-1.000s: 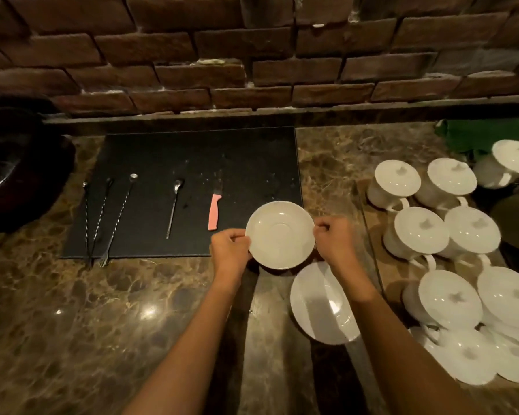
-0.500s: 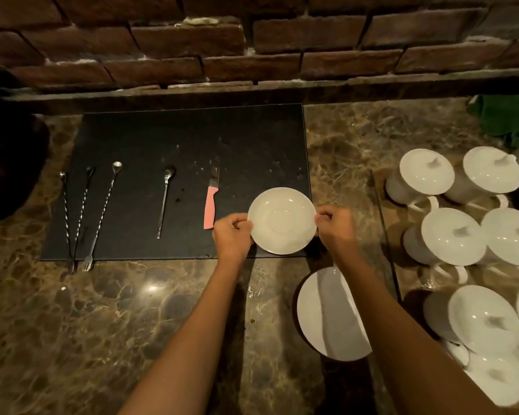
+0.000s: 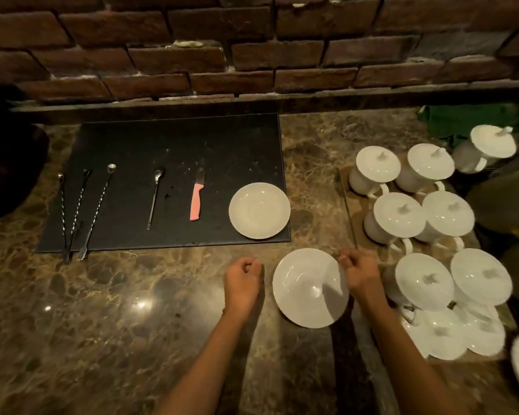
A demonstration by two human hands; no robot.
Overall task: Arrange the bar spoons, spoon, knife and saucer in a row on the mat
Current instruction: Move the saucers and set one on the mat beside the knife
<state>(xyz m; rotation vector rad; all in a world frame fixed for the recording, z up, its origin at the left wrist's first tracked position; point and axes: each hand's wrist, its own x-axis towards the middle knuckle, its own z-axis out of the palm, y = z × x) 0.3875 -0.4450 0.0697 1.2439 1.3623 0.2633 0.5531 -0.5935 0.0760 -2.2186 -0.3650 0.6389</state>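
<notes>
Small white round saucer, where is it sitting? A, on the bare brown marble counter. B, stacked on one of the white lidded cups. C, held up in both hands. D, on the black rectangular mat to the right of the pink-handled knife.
D: the small white round saucer lies at the near right corner of the black rectangular mat, just right of the pink-handled knife, and nothing holds it.

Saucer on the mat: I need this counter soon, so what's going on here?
A person is setting out white dishes. The saucer lies free on the black mat beside a pink-handled knife. Both hands are curled: the left hand holds nothing, the right hand sits at the rim of a larger plate; contact unclear.
</notes>
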